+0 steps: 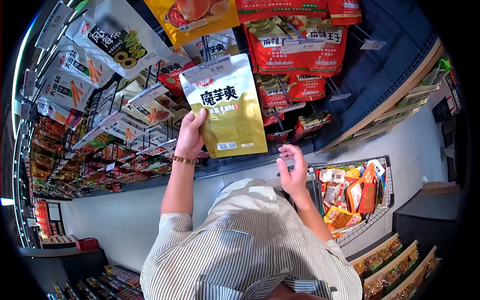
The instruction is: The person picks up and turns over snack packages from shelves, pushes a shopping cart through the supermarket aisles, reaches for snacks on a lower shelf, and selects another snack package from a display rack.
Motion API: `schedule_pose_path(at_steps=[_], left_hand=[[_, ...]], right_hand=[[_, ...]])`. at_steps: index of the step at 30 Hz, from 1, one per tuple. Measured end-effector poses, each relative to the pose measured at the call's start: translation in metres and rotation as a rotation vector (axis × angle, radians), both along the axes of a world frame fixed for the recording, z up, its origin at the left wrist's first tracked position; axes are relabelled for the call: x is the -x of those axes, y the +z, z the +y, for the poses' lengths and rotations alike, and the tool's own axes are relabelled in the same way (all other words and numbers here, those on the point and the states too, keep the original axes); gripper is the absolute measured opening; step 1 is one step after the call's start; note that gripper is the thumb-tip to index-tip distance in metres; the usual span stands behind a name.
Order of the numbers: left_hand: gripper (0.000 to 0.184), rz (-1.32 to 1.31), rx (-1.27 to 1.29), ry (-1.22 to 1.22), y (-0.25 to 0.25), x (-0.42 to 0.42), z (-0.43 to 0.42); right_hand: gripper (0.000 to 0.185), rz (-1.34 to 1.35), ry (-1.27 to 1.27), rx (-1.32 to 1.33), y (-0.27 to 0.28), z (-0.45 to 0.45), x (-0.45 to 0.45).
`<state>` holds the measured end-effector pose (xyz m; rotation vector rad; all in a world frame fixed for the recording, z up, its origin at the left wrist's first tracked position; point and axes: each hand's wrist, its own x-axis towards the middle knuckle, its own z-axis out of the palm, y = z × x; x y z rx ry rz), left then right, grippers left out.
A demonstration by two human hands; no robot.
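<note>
My left hand (192, 131) grips the lower left edge of a white and olive-gold snack bag (235, 120), thumb on its front. The bag faces me, upright, with large dark Chinese lettering. A price tag (207, 69) reading 5.90 overlaps its top edge; whether the bag still hangs on a hook there is hidden. Lower and to the right, my right hand (294, 170) is held in the air with nothing in it, thumb and fingers apart and loosely bent. It is near the handle end of a shopping cart (388, 172).
Red snack bags (300, 50) hang on hooks to the upper right. White snack bags (117, 37) and protruding price tags crowd the left. Assorted packets (345, 192) fill the cart at my right. Slanted display shelves (395, 270) stand behind it.
</note>
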<state>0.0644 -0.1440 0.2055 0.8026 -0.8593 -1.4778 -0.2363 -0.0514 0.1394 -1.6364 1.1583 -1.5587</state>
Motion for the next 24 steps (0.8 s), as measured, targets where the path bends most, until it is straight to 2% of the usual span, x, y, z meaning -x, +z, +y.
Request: schedule_pose_path(at_steps=[5, 8, 12, 13, 15, 16, 21, 24], left_hand=[[0.024, -0.110, -0.053, -0.057, 0.008, 0.013, 0.014], [0.024, -0.162, -0.093, -0.139, -0.003, 0.025, 0.030], [0.024, -0.149, -0.156, -0.197, -0.017, 0.060, 0.055], [0.024, -0.144, -0.176, -0.216, -0.018, 0.070, 0.061], [0.025, -0.201, -0.197, -0.227, -0.020, 0.089, 0.069], [0.025, -0.217, -0.213, -0.234, -0.021, 0.097, 0.071], [0.026, -0.243, -0.249, -0.282, -0.020, 0.119, 0.070], [0.034, -0.480, -0.124, -0.211, -0.024, 0.132, 0.070]], right_hand=[[0.039, -0.031, 0.063, -0.010, 0.008, -0.002, -0.003], [0.048, -0.093, 0.075, -0.029, 0.003, 0.002, 0.001], [0.054, -0.400, 0.275, -0.303, -0.004, 0.012, 0.011], [0.047, -0.493, 0.301, -0.384, -0.002, 0.017, 0.014], [0.036, -0.392, 0.293, -0.411, -0.014, 0.021, 0.023], [0.027, -0.423, 0.258, -0.416, -0.013, 0.025, 0.025], [0.027, -0.456, 0.177, -0.424, -0.008, 0.032, 0.042], [0.027, -0.483, 0.068, -0.403, -0.008, 0.039, 0.045]])
